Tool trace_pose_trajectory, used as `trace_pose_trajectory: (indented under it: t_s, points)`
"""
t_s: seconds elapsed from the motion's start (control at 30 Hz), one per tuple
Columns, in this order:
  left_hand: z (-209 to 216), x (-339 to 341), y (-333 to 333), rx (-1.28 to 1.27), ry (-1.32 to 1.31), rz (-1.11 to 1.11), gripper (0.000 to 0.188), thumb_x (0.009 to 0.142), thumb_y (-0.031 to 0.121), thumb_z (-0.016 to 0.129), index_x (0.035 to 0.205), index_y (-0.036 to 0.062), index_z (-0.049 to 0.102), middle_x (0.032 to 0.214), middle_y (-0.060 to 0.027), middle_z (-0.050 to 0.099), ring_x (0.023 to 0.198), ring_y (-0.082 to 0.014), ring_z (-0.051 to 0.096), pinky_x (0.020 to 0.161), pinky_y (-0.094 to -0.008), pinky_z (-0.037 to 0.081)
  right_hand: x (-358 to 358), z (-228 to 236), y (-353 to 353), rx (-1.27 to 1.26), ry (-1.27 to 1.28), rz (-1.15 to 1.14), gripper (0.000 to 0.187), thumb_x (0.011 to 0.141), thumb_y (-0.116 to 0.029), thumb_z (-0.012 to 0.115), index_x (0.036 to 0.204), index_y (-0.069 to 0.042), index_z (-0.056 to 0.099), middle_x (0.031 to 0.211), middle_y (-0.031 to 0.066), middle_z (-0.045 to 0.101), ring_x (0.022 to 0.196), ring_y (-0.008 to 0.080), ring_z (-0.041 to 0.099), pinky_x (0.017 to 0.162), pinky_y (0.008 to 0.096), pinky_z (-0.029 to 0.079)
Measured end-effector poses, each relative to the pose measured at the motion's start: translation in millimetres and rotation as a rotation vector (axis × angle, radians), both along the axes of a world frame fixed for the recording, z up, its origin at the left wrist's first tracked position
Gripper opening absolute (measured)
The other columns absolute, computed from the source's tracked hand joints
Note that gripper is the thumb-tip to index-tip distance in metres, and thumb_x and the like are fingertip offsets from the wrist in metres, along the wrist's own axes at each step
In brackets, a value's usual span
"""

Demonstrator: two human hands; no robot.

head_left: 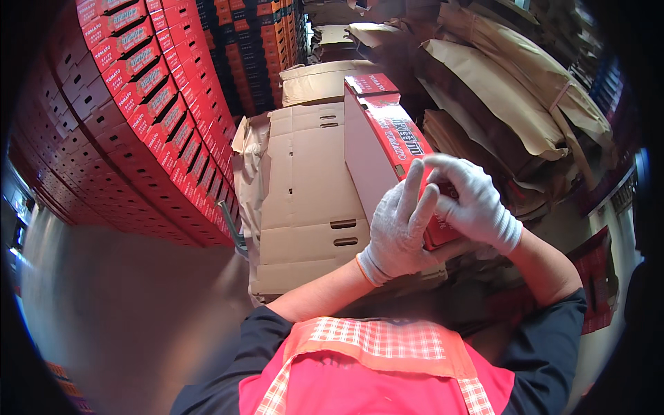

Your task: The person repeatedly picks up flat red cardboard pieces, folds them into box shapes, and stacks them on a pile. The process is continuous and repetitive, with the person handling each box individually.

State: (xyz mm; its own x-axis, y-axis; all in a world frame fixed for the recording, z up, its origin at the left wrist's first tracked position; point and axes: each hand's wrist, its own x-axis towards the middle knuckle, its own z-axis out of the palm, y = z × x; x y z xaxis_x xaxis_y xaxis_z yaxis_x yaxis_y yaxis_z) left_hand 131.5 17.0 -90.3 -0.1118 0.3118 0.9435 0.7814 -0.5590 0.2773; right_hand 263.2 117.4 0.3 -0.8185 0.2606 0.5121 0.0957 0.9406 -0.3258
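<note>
My left hand, in a white knit glove with an orange cuff edge, rises over the near end of a red and white printed carton. Its fingers are stretched out and apart. From the right, my right hand, gloved in white too, meets the left fingertips. Its fingers are bent in a pinch there; whether they grip the glove or something small is hidden. The carton is a long, folded-flat box standing on edge on a stack of brown cardboard sheets. Both hands cover its near end.
Tall stacks of red cartons rise on the left. Behind them stand orange and dark stacks. Paper-wrapped bundles lie at the right and back. A bent metal bar juts out beside the cardboard. Grey floor shows at lower left.
</note>
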Motion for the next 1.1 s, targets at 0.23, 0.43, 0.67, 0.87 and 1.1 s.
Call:
trace_pose_trajectory:
  t_s: [0.23, 0.43, 0.67, 0.87, 1.1]
  points:
    - [-19.7, 22.6, -4.3, -0.392, -0.420, -0.140, 0.141, 0.062, 0.035, 0.091, 0.155, 0.0069, -0.012, 0.152, -0.0231, 0.024, 0.139, -0.0371, 0.036, 0.114, -0.0470, 0.035, -43.4, 30.4, -3.9, -0.536, -0.448, -0.203, 0.031, 0.074, -0.028, 0.072, 0.085, -0.003, 0.058, 0.071, 0.0105, 0.059, 0.067, 0.0208, 0.058, 0.067, 0.0348, 0.048]
    - [-25.6, 26.2, -3.6, -0.505, -0.660, -0.551, 0.106, 0.064, 0.016, 0.091, 0.147, 0.0087, 0.025, 0.142, -0.0115, 0.044, 0.132, -0.0232, 0.046, 0.109, -0.0391, 0.041, -81.2, -1.5, -7.9, 0.253, -0.174, 0.181, 0.012, 0.075, -0.013, 0.067, 0.079, -0.007, 0.057, 0.073, 0.0118, 0.063, 0.072, 0.0348, 0.064, 0.066, 0.0462, 0.048]
    - [-23.2, -14.0, -37.5, -0.204, -0.340, -0.083, 0.099, 0.068, 0.042, 0.088, 0.147, 0.0071, 0.039, 0.144, -0.0245, 0.041, 0.137, -0.0414, 0.039, 0.111, -0.0497, 0.035, -133.4, 7.9, -47.3, -0.445, -0.078, 0.191, 0.017, 0.088, -0.018, 0.068, 0.095, -0.003, 0.065, 0.083, 0.0090, 0.067, 0.077, 0.0193, 0.065, 0.074, 0.0346, 0.052]
    - [-64.9, -124.5, -152.0, -0.367, -0.097, 0.065, 0.079, 0.074, 0.036, 0.084, 0.140, 0.0043, 0.053, 0.153, -0.0310, 0.034, 0.140, -0.0470, 0.038, 0.114, -0.0517, 0.035, -117.7, -0.9, -56.8, -0.330, 0.003, 0.386, 0.041, 0.085, -0.029, 0.075, 0.115, -0.004, 0.064, 0.104, 0.0092, 0.067, 0.097, 0.0193, 0.064, 0.084, 0.0318, 0.052]
    - [-167.4, -171.5, -233.0, -0.850, -0.796, 0.299, 0.074, 0.089, 0.032, 0.073, 0.144, -0.0076, 0.043, 0.146, -0.0268, 0.048, 0.138, -0.0331, 0.046, 0.115, -0.0376, 0.035, -129.7, -162.6, -93.0, 0.152, -0.623, 0.033, 0.086, 0.068, -0.039, 0.081, 0.140, -0.009, 0.046, 0.108, 0.0132, 0.062, 0.101, 0.0300, 0.062, 0.087, 0.0407, 0.046]
